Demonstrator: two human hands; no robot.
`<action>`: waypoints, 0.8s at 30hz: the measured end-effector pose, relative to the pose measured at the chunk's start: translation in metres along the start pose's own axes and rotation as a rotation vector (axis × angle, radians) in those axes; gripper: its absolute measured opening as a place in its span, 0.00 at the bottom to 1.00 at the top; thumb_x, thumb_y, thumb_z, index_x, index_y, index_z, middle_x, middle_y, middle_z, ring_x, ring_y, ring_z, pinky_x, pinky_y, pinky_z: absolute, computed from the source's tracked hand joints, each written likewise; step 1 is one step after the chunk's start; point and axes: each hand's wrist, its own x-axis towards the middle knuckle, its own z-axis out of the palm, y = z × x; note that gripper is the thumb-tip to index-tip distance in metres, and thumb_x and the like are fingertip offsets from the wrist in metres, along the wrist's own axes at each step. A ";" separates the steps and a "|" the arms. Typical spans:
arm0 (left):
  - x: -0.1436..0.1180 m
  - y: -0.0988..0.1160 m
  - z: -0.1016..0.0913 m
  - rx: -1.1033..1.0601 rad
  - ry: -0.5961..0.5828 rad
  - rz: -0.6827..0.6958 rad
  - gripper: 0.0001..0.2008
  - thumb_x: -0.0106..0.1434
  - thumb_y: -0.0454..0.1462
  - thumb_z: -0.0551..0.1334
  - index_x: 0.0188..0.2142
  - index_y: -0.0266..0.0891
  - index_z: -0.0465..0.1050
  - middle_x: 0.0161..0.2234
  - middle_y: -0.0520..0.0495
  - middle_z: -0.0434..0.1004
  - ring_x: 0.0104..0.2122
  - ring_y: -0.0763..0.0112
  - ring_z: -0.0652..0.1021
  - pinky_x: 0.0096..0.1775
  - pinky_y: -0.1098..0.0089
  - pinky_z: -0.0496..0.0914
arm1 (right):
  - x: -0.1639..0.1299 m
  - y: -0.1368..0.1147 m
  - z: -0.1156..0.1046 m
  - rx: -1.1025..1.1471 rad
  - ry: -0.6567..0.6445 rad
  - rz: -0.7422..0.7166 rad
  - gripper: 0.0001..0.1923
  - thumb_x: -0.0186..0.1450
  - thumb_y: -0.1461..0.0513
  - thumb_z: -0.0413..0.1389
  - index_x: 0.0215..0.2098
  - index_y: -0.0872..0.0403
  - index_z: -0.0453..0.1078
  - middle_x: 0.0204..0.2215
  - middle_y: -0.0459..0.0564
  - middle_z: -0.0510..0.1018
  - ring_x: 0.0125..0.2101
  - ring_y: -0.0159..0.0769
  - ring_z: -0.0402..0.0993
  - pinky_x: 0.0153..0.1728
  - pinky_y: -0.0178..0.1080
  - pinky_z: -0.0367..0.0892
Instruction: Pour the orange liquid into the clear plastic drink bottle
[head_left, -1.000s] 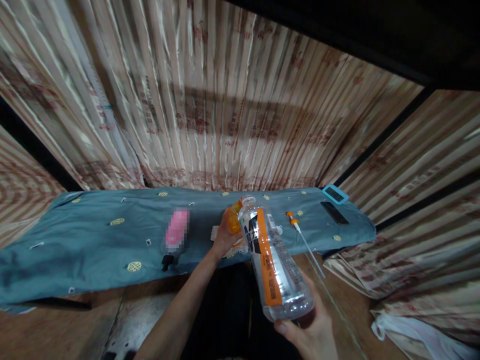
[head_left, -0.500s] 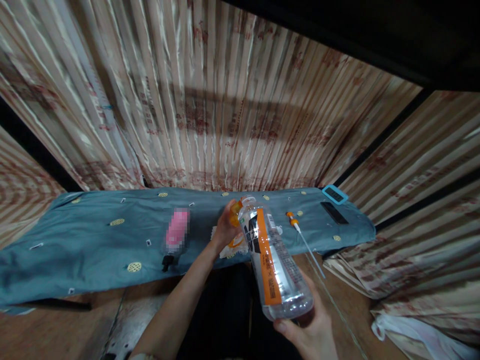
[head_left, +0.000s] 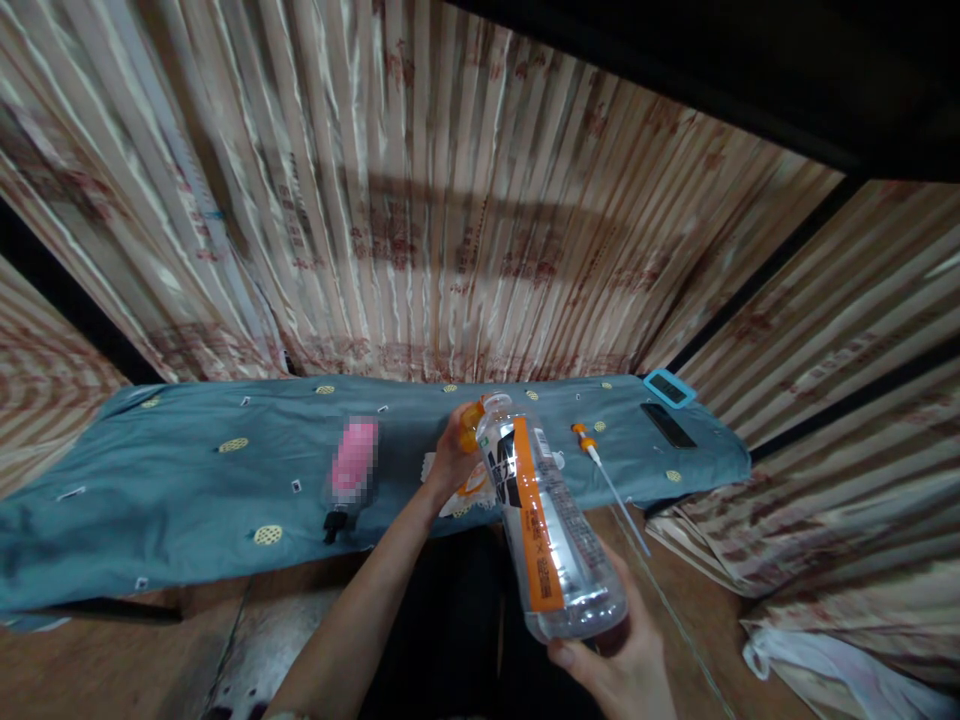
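holding a clear bottle and its orange cap

the right hand [head_left: 626,665] grips the base of a clear plastic bottle [head_left: 544,520] with an orange label, tilted so its open neck points away toward the table. the left hand [head_left: 450,462] is closed around the orange cap [head_left: 470,422] just beside the neck, over a white paper [head_left: 466,495]. both sit above the near edge of a blue cloth [head_left: 187,480] spread on the table. on the cloth lie a pink item [head_left: 354,458], an orange-tipped stick [head_left: 600,465] and a black phone [head_left: 669,425]. striped curtains [head_left: 420,220] hang behind.
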 end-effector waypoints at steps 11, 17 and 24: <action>-0.001 0.004 -0.001 0.000 0.004 -0.012 0.29 0.51 0.34 0.66 0.52 0.40 0.58 0.49 0.44 0.72 0.46 0.64 0.75 0.50 0.62 0.69 | -0.005 -0.006 0.009 0.023 0.055 0.045 0.47 0.35 0.53 0.74 0.53 0.49 0.66 0.45 0.46 0.80 0.46 0.41 0.77 0.46 0.31 0.69; -0.002 0.004 -0.001 -0.019 0.007 -0.001 0.29 0.51 0.34 0.66 0.52 0.40 0.59 0.48 0.45 0.72 0.46 0.64 0.75 0.50 0.63 0.69 | -0.003 -0.004 0.005 0.082 0.003 0.048 0.45 0.37 0.57 0.74 0.53 0.47 0.67 0.45 0.44 0.81 0.45 0.38 0.78 0.44 0.27 0.69; -0.002 -0.003 0.001 -0.015 0.035 0.034 0.29 0.52 0.34 0.66 0.52 0.40 0.60 0.48 0.45 0.72 0.45 0.64 0.76 0.48 0.62 0.70 | -0.004 -0.006 0.006 0.076 0.020 0.031 0.45 0.37 0.55 0.74 0.53 0.46 0.67 0.44 0.40 0.82 0.44 0.33 0.78 0.44 0.23 0.67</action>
